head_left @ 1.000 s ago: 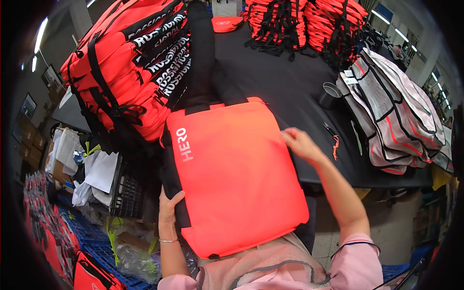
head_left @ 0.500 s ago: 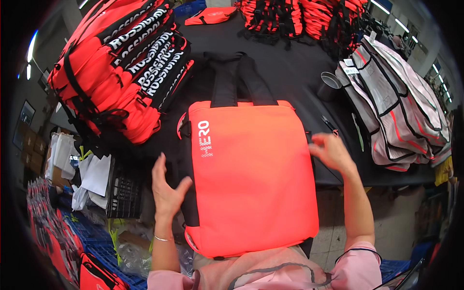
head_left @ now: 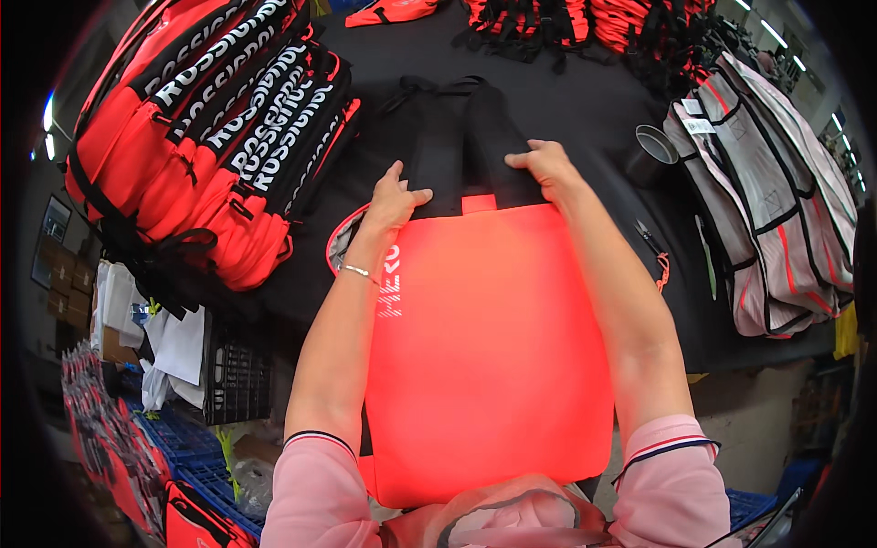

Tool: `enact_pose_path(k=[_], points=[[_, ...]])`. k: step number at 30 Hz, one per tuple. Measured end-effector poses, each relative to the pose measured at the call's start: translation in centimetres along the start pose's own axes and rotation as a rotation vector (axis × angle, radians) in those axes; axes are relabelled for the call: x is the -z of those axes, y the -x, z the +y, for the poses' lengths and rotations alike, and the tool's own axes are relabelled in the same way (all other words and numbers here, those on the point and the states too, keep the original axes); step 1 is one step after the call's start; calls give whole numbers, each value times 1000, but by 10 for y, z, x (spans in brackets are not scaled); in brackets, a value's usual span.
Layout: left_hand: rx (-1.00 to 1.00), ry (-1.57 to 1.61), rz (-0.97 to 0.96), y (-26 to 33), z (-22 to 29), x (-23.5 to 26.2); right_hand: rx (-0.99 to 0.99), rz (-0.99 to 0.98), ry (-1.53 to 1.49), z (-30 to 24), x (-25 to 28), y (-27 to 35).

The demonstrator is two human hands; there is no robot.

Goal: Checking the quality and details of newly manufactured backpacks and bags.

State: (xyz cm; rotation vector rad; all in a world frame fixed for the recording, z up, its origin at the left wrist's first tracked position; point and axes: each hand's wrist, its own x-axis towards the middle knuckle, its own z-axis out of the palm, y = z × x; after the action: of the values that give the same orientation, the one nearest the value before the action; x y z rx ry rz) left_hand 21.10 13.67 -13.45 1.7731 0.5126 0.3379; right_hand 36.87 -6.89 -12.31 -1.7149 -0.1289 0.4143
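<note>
A bright coral-red backpack point(head_left: 493, 356) lies flat on the black table, its lower end against my body. Two wide black shoulder straps point(head_left: 498, 128) stretch away from its far edge. My left hand point(head_left: 391, 203) is at the base of the left strap, thumb over the strap and index finger pointing away from me. At the right strap's outer edge is my right hand point(head_left: 548, 169), thumb on the strap and fingers bent beside it. The undersides of both grips are hidden. Between the straps a small red tab point(head_left: 479, 203) shows.
Stacked red-and-black bags point(head_left: 210, 155) rise at the left; grey bags point(head_left: 763, 201) stand at the right. A dark cup point(head_left: 650, 155), thread snips point(head_left: 650, 239) and a pale green slim tool point(head_left: 706, 256) lie nearer. Black crate point(head_left: 239, 365) at lower left. More red bags point(head_left: 530, 23) sit at the back.
Both hands have moved from the backpack's sides to the straps at its far end. The straps now look spread wider, with the red tab uncovered between them. My view has shifted slightly.
</note>
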Motion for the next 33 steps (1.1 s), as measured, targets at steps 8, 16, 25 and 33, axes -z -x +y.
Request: enact_pose_path(k=[8, 16, 25, 33], points=[[-74, 541, -257, 6, -21, 8, 70, -113, -310, -7, 18, 18], [-758, -959, 10, 81, -29, -32, 718, -58, 1031, 31, 30, 106], [-839, -770, -167, 148, -17, -52, 711, -226, 1131, 46, 62, 181], [-818, -1040, -298, 164, 23, -87, 822, -234, 1018, 62, 88, 219]])
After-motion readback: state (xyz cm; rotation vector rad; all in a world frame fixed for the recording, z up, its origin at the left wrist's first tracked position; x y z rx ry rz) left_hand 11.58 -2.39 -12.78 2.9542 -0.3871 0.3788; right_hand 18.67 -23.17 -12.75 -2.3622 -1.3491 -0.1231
